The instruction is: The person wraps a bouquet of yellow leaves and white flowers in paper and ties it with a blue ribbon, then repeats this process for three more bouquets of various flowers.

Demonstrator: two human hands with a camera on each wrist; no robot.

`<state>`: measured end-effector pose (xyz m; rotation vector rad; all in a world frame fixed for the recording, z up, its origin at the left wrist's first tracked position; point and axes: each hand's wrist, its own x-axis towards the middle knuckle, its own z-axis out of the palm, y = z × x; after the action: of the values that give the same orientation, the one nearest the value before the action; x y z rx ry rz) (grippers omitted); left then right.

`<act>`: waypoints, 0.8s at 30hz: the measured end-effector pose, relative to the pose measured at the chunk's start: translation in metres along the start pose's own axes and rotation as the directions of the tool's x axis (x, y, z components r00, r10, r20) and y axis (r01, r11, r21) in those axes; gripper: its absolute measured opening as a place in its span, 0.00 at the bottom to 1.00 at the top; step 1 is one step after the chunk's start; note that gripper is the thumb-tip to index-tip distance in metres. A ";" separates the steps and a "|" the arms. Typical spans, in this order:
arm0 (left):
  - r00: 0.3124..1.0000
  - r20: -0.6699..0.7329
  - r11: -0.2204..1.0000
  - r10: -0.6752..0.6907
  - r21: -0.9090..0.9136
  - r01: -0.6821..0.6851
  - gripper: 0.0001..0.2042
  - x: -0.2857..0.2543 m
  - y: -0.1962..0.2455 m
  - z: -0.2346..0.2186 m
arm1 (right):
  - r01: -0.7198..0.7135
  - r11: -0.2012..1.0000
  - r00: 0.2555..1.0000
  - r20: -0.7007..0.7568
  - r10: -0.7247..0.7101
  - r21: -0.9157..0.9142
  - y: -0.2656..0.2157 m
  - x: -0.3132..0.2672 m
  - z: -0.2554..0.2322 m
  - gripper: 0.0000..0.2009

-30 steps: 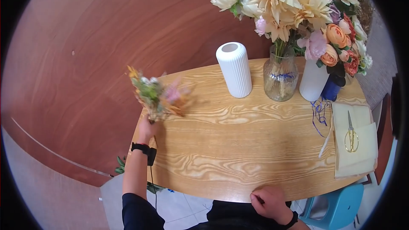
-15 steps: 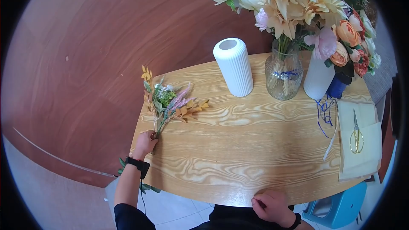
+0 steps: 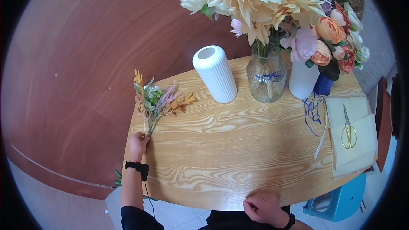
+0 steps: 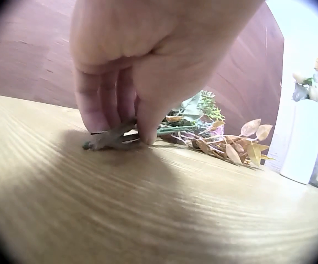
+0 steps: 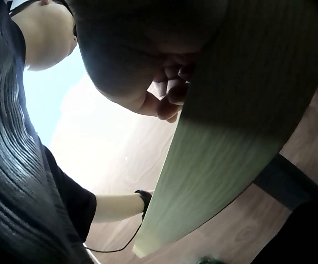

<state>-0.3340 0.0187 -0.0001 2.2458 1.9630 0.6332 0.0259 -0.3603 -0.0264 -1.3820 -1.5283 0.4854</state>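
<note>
A small bunch of flowers [image 3: 155,101], with orange leaves, green sprigs and a pink-purple spike, lies at the table's left side. My left hand [image 3: 137,147] pinches its stems low down. In the left wrist view, the thumb and fingers of the left hand [image 4: 131,60] close round the stem ends [image 4: 112,139] against the tabletop, with the leaves [image 4: 236,148] spread beyond. My right hand [image 3: 265,208] rests at the table's front edge, fingers loosely curled and holding nothing; in the right wrist view, that hand [image 5: 148,60] is dark beside the table edge.
A ribbed white vase [image 3: 216,76] stands at the back. Right of it are a glass vase [image 3: 266,83] and a white vase [image 3: 303,81] with large flowers. Scissors [image 3: 348,134] lie on folded paper [image 3: 353,159]; blue ribbon [image 3: 313,110] lies nearby.
The left hand was moving with the blurred bunch in it; the bunch now lies spread on the table, stems towards me, still held. The head view has shifted slightly. The right hand has stayed at the edge.
</note>
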 end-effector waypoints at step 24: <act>0.924 0.343 0.983 0.170 0.006 -0.183 0.14 -0.057 0.054 -0.006 | 0.054 0.999 0.999 -0.004 -0.054 -0.004 -0.004 -0.002 -0.001 0.05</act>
<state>-0.2908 -0.0462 0.0096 2.3792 1.6336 0.1990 0.0250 -0.3632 -0.0235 -1.3401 -1.5600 0.4458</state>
